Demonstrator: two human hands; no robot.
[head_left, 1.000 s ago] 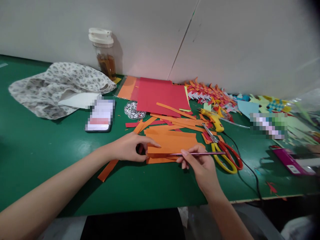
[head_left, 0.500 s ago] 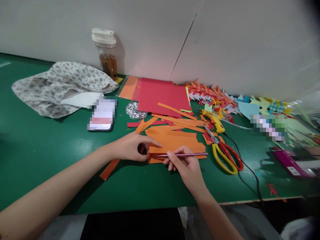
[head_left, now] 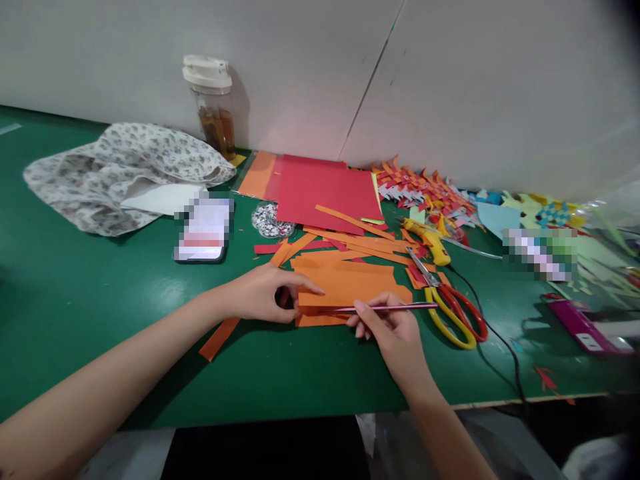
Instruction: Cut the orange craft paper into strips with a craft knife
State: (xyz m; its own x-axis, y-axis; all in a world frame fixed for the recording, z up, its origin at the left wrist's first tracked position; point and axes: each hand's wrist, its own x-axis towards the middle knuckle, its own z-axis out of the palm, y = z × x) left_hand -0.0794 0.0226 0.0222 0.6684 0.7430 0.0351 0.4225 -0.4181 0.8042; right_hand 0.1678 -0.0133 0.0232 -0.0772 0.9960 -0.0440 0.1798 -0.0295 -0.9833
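My left hand (head_left: 267,293) is at the left end of a folded orange paper sheet (head_left: 350,283), thumb and fingers closed on its edge. In my right hand (head_left: 387,323) is a slim, shiny pink pen-like tool (head_left: 410,307), pinched between thumb and fingers. It lies nearly level along the lower fold of the paper, its left end against the orange sheet. Whether it is a pen or another pointed tool, I cannot tell. Orange paper strips (head_left: 370,240) lie just behind the sheet, and another strip (head_left: 220,339) sticks out under my left wrist.
Scissors (head_left: 450,317) and a yellow glue gun (head_left: 430,243) with a black cord lie on the right. Behind are red sheets (head_left: 325,190) and googly eyes (head_left: 273,220). A phone (head_left: 205,230), patterned cloth (head_left: 130,173) and bottle (head_left: 214,110) are on the left of the green table (head_left: 100,320).
My right hand has slid to the right along the paper's lower edge, taking the pink tool with it. My left hand and the orange sheet have stayed in place.
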